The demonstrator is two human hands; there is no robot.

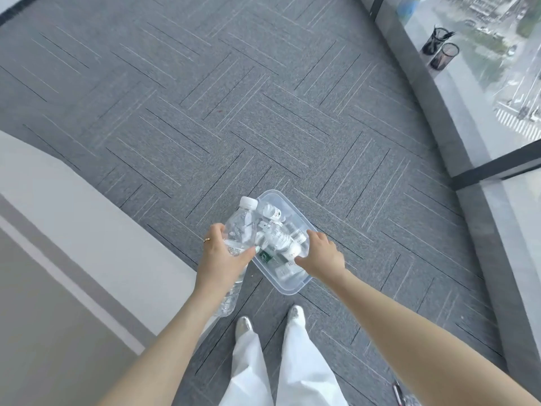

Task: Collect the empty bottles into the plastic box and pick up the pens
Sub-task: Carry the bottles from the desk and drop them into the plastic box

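grey herringbone carpet (234,98), clear box (292,285), white trousers (292,370)

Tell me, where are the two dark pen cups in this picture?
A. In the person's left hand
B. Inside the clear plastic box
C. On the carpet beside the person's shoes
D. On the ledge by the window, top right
D: the two dark pen cups stand on the window ledge at the top right, far from the plastic box of bottles that the person carries.
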